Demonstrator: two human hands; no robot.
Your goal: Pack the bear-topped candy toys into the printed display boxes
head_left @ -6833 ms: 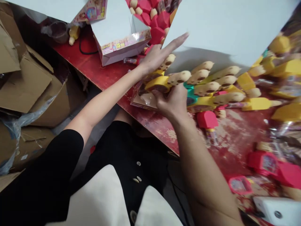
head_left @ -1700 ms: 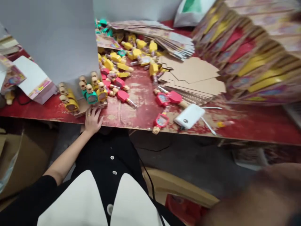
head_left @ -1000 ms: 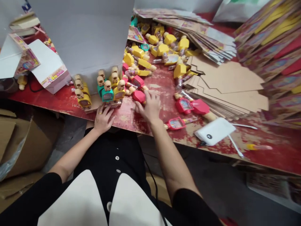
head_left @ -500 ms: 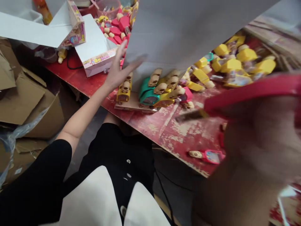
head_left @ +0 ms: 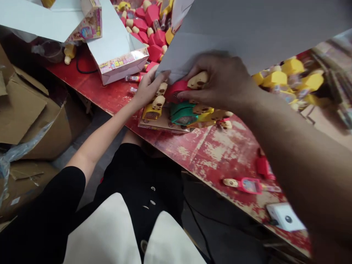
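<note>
In front of me on the table stands a display box [head_left: 167,123] with a tall raised grey-white lid [head_left: 220,33]. Dog-headed toys stand in it: yellow ones [head_left: 152,112] at the left, green ones [head_left: 184,114] in the middle. My left hand [head_left: 148,88] grips the box's left edge beside the yellow toys, its fingertips partly hidden by the lid. My right hand [head_left: 224,79] is closed around a red dog-headed toy [head_left: 176,91], lowered behind the green ones. The toy's dog head [head_left: 198,80] shows between thumb and fingers.
Another open box [head_left: 123,64] stands at the left, near a pile of red toys [head_left: 154,18]. Yellow toys [head_left: 291,73] lie heaped at the right. A pink-framed toy [head_left: 250,185] and a white device [head_left: 286,216] lie near the table's front edge. Cardboard cartons [head_left: 24,110] are at far left.
My right hand has swung in from the right with the red toy and is inside the box. My left hand, spread before, has come down onto the box's left edge.
</note>
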